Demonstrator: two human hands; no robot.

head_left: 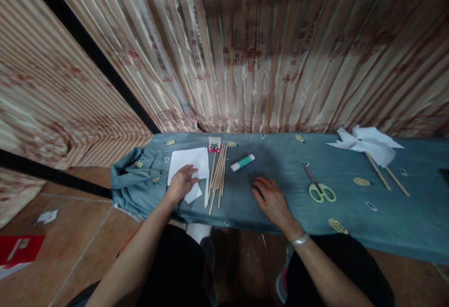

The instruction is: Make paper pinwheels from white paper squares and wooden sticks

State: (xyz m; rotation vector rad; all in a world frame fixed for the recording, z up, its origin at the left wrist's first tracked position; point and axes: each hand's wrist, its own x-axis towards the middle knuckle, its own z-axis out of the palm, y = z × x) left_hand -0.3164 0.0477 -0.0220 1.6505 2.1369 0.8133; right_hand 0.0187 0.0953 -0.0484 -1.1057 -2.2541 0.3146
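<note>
My left hand [181, 183] is over the stack of white paper [182, 159], its fingers apart and stretched toward the right. Whether the fingertips press on the sheets I cannot tell. A smaller white paper piece [193, 194] pokes out below that hand. My right hand [271, 199] holds nothing, palm down at the blue-green cloth, fingers loosely spread. Between the hands lie a bundle of wooden sticks [219, 171] and a white-and-green glue stick [242, 163]. Behind the sticks is a small open red box [214, 145] with shiny metal bits in it.
Green-handled scissors [318, 187] lie right of my right hand. Farther right are white paper pinwheels [368, 141] on sticks. The blue-green cloth [280, 157] covers a narrow table against a hanging curtain [245, 54]. A red packet [21, 249] is on the floor at left.
</note>
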